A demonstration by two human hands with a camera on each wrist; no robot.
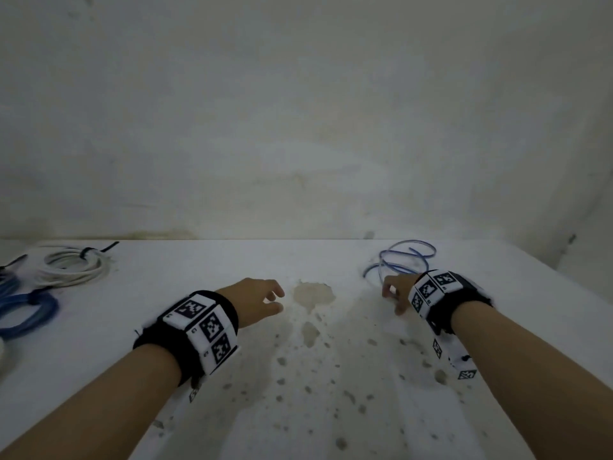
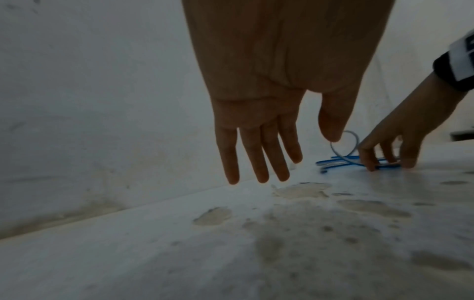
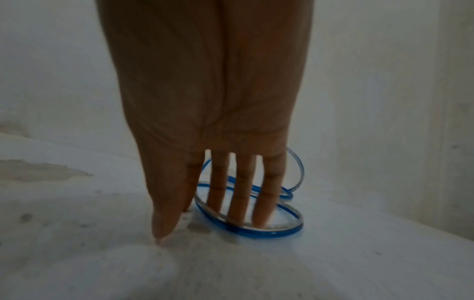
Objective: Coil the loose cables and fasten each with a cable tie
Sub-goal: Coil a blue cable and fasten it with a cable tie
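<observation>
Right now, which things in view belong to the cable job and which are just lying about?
Job:
- loose thin blue cable, right hand fingers reaching into its loops
- left hand, empty
- tied white cable coil
- thick blue cable coil

Lying about:
- stained white table
- bare wall

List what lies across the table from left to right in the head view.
blue coiled cable → white coiled cable, tied with a dark tie → left hand, held open → large stain → right hand, reaching down at the loose blue cable behind it.
</observation>
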